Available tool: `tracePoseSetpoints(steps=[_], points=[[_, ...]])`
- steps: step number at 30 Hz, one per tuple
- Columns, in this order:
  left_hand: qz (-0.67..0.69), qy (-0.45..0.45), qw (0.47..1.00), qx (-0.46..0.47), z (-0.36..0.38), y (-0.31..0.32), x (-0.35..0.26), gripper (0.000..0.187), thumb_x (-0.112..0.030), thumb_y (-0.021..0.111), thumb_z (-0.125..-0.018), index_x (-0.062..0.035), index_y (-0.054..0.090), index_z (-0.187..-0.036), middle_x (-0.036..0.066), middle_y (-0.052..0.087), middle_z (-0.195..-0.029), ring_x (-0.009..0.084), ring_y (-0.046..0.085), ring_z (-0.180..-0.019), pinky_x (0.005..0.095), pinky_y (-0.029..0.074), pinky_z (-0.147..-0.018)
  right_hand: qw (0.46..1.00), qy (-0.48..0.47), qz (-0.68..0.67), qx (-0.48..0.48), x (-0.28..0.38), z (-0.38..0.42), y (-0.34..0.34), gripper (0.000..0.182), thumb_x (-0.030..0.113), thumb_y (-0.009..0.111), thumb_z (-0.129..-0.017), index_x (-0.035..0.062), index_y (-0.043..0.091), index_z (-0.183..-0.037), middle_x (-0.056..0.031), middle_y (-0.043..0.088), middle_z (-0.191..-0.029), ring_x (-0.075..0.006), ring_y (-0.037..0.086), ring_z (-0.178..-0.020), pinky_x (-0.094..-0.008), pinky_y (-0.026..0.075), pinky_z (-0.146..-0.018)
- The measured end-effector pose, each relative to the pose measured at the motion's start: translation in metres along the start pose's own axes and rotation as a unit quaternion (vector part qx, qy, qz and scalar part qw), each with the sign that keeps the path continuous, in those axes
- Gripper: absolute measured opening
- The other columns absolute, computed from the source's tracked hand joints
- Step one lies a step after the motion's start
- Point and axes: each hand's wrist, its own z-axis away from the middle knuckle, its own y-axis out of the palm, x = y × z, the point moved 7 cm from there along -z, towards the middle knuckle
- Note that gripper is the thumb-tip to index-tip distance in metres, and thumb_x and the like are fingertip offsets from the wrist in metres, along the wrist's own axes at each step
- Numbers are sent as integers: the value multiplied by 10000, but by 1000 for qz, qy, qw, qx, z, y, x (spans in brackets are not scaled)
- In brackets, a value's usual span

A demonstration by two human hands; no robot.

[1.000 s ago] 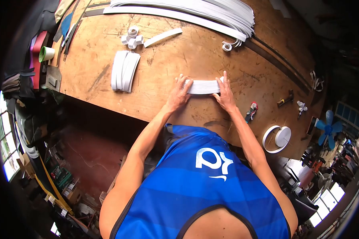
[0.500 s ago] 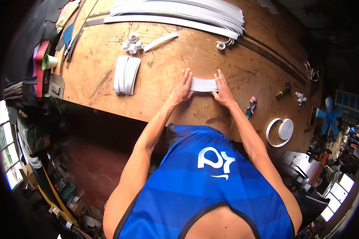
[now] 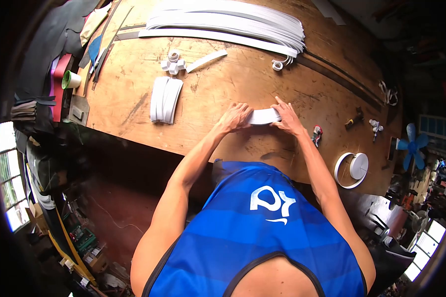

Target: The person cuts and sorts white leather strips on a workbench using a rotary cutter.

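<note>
A stack of short white strips [image 3: 263,117] sits at the front of the wooden table, between my two hands. My left hand [image 3: 236,118] grips its left end, fingers bent over it. At the right end, my right hand [image 3: 289,118] closes round the stack with thumb in front and fingers behind. The strips' ends are hidden by my fingers. To the left lies another bundle of short white strips [image 3: 166,100], with small white rolls [image 3: 173,63] and a single loose strip [image 3: 206,60] behind it.
A thick bundle of long white strips [image 3: 223,24] spans the back of the wooden table [image 3: 134,111]. On the right are a coil of white strip [image 3: 358,167], a red-tipped tool [image 3: 316,134] and a dark-and-yellow tool [image 3: 354,120]. A green-white cup [image 3: 71,79] stands far left.
My flat, outstretched hands have curled their fingers round the ends of the strip stack. The stack looks tilted, more of its flat top showing. The whole view has shifted slightly.
</note>
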Motion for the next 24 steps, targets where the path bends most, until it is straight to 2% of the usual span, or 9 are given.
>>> tracePoseSetpoints(steps=[5, 8, 9, 11, 12, 14, 19, 22, 24], points=[[210, -69, 974, 59, 4, -22, -25, 595, -483, 688, -783, -55, 542, -1170, 153, 563, -1087, 329, 538, -1074, 439, 420, -909, 984, 29, -167, -48, -4, 25, -36, 972, 331, 861, -641, 148, 352, -1449, -237, 282, -1497, -343, 367, -1355, -483, 328, -1102], [321, -132, 938, 4, 8, -36, -34, 607, -485, 714, -774, -32, 559, -1148, 175, 566, -1068, 335, 556, -1030, 407, 451, -884, 810, 237, -514, -155, -22, 56, -23, 860, 451, 732, -816, -6, 314, -1412, -200, 419, -1413, -282, 482, -1261, -435, 424, -1033], [362, -163, 918, -20, 9, -39, -35, 607, -475, 725, -768, -28, 562, -1144, 178, 568, -1065, 328, 562, -1021, 406, 456, -882, 809, 238, -514, -155, -16, 62, -13, 860, 451, 732, -816, -6, 314, -1412, -200, 419, -1413, -282, 482, -1261, -435, 424, -1033], [374, -181, 909, -20, 5, -40, -45, 600, -452, 744, -754, -23, 566, -1134, 178, 572, -1059, 323, 566, -1013, 401, 461, -877, 588, 250, -768, -48, 8, 67, 26, 834, 596, 593, -858, -19, 357, -1369, -194, 523, -1300, -275, 556, -1154, -427, 462, -990], [375, -183, 908, -31, 3, -40, -51, 601, -454, 743, -753, -25, 566, -1135, 176, 573, -1055, 322, 569, -1007, 402, 465, -871, 587, 253, -768, -51, 23, 63, 25, 834, 596, 593, -858, -19, 357, -1369, -194, 523, -1300, -275, 556, -1154, -427, 462, -990], [354, -169, 918, -63, -1, -47, -65, 565, -436, 767, -747, -41, 589, -1109, 155, 598, -1030, 296, 598, -972, 386, 482, -834, 461, 158, -870, -75, 60, 48, 16, 848, 692, 422, -884, -32, 399, -1326, -208, 527, -1285, -284, 581, -1120, -420, 477, -971], [409, -154, 897, -61, -6, -23, -78, 611, -465, 778, -728, -19, 586, -1098, 163, 608, -1042, 302, 606, -970, 390, 491, -825, 423, 130, -887, -132, 56, 25, 8, 737, 654, 424, -907, -14, 477, -1213, -182, 637, -1054, -297, 632, -1009, -428, 507, -926], [427, -134, 893, 53, -14, -24, -76, 661, -467, 764, -748, -3, 591, -1186, 180, 629, -1085, 280, 623, -976, 374, 499, -829, 450, 162, -863, -164, 46, 27, 11, 631, 624, 502, -893, 27, 513, -1095, -128, 635, -938, -278, 650, -924, -422, 541, -856], [448, -113, 883, 83, -23, -20, -43, 484, -454, 684, -835, -57, 682, -1112, 172, 701, -977, 248, 677, -882, 366, 519, -785, 450, 180, -856, -182, 40, 31, 10, 632, 636, 514, -880, 39, 514, -1086, -112, 629, -917, -265, 649, -904, -417, 542, -855]])
